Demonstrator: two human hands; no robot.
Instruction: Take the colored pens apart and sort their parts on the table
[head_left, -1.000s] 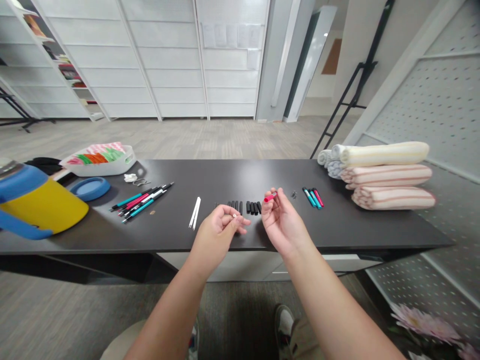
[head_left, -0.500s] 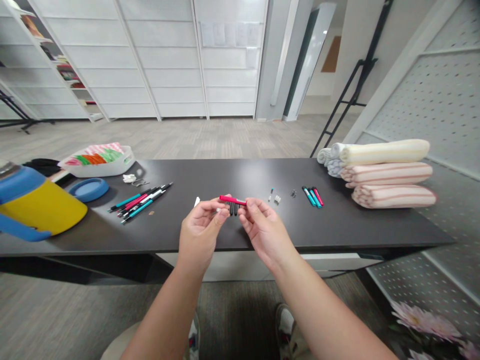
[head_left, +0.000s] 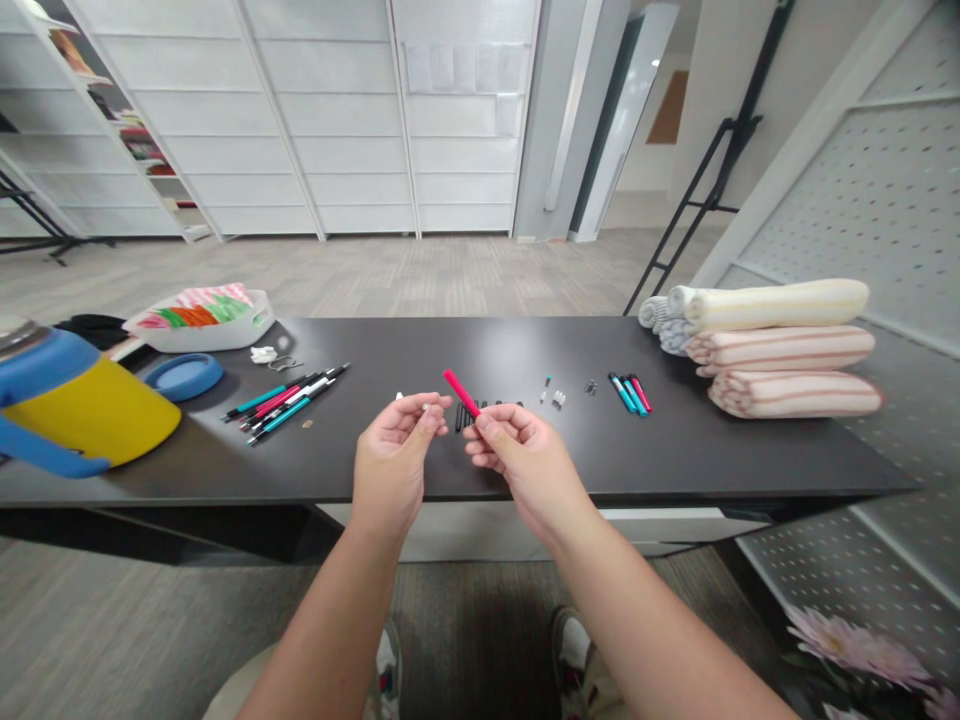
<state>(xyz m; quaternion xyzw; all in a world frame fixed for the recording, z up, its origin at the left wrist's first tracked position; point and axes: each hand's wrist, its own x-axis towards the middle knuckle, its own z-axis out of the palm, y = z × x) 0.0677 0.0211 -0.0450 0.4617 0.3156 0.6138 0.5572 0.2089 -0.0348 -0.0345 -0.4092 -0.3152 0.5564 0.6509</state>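
My right hand [head_left: 525,455] pinches a red pen barrel [head_left: 458,388] near its lower end, and the barrel tilts up to the left. My left hand [head_left: 394,455] is closed, thumb against fingers, on a small white piece [head_left: 427,406] whose kind I cannot make out. Several black pen parts [head_left: 460,417] lie on the dark table behind the hands, partly hidden by the right hand and the barrel. Right of them are small white pieces [head_left: 559,399], a small teal-tipped part [head_left: 546,388] and tiny metal bits [head_left: 591,387]. Teal and red barrels [head_left: 631,394] lie farther right.
Mechanical pencils [head_left: 287,403] are piled at left on the table [head_left: 375,345]. Beyond them are a yellow-blue jug [head_left: 90,405], a blue lid [head_left: 184,379] and a white basket [head_left: 255,322] holding colourful items. Rolled towels [head_left: 787,350] are stacked at the right end.
My left hand has come off the red barrel and drawn slightly left. In my right hand the barrel has swung from nearly level to steeply tilted.
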